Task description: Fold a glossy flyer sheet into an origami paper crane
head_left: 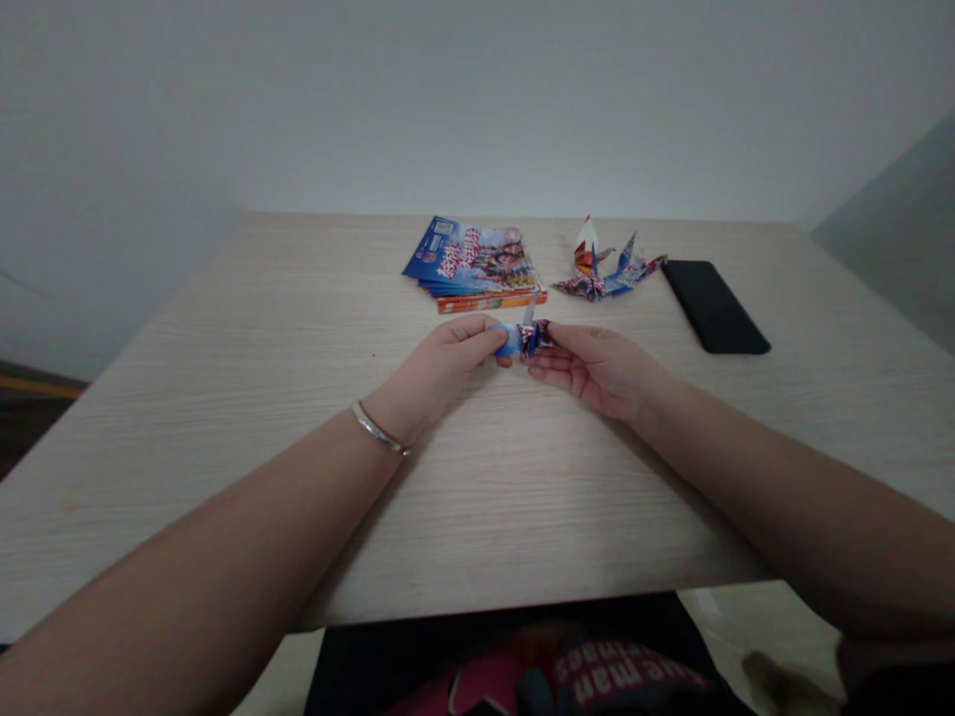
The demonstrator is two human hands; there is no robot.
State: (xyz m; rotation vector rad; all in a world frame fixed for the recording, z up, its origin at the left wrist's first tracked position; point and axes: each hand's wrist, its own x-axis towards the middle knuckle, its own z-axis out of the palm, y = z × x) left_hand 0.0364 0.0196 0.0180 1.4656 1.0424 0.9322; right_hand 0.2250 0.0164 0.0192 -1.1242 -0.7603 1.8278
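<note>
A small folded paper figure [526,338], printed in blue, red and white, hangs just above the middle of the light wooden table [246,328]. My left hand [448,366] pinches its left end with fingers closed; a silver bangle [379,430] circles that wrist. My right hand [597,366] pinches the right end between thumb and forefinger, the other fingers curled under. Both forearms stretch out over the tabletop.
A stack of colourful printed sheets [474,264] lies behind my hands. To its right stand folded paper cranes [604,268]. A black phone [714,304] lies face down at the right. A plain white wall [477,99] rises behind the table.
</note>
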